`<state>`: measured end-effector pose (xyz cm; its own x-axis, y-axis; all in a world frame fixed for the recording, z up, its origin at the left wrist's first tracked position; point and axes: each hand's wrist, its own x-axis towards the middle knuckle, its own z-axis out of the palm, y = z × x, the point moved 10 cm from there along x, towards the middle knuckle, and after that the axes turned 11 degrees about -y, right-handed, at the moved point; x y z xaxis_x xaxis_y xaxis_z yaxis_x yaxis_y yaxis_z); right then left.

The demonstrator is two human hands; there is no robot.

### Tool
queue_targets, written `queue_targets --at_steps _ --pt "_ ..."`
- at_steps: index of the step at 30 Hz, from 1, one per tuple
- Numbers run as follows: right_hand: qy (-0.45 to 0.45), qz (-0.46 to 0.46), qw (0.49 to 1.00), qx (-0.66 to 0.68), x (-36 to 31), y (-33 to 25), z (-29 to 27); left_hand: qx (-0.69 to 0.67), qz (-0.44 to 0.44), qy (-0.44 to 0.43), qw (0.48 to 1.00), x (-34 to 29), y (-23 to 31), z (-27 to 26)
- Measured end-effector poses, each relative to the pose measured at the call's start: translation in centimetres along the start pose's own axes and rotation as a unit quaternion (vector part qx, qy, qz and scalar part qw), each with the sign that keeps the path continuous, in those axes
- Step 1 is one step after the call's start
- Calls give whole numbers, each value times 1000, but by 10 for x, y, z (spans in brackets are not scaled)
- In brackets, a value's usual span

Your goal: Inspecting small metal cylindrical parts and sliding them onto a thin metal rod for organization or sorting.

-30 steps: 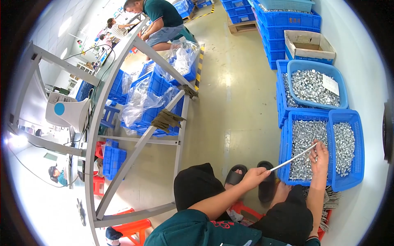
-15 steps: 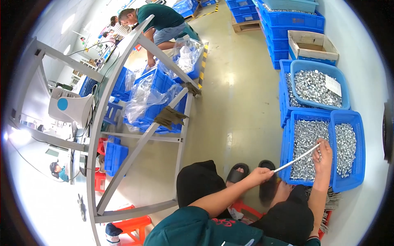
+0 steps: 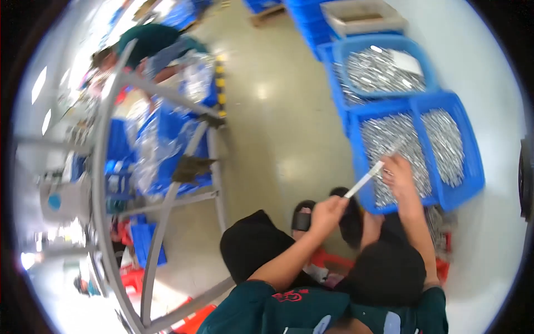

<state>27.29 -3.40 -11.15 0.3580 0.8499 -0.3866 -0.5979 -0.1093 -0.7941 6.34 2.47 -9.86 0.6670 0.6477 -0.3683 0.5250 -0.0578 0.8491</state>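
Note:
My left hand (image 3: 328,214) is closed around the lower end of a thin, pale rod (image 3: 364,180). The rod slants up to the right, and its far tip meets the curled fingers of my right hand (image 3: 399,175). Something small and shiny seems to show in those fingers, too blurred to name. Below my right hand is a blue bin (image 3: 360,161) full of small silver metal parts (image 3: 395,133). A narrower blue basket (image 3: 470,161) beside it holds more small metal parts.
A lighter blue basket (image 3: 429,72) of metal parts and an open box (image 3: 364,25) stand farther back. Metal rods lie under the bins at my right. A grey metal frame (image 3: 100,211) rises on the left; behind it a person (image 3: 147,47) bends over blue crates.
My view has turned, so the surroundings look shifted and blurred. Both hands still meet at the rod, which now looks shorter and steeper between them.

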Motion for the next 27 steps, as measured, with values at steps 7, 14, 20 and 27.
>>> queue_targets --at_steps 7,14,20,27 --pt "-174 84 979 -72 1 18 17 -142 -30 -36 989 11 -23 9" --pt "12 84 974 208 6 34 -44 -139 -54 -64 987 12 -40 16" --pt "-45 -17 962 270 12 12 -45 -161 -54 -58 984 7 -42 10" --pt "-86 -8 930 357 14 4 -41 -99 -37 -71 992 3 -38 10"
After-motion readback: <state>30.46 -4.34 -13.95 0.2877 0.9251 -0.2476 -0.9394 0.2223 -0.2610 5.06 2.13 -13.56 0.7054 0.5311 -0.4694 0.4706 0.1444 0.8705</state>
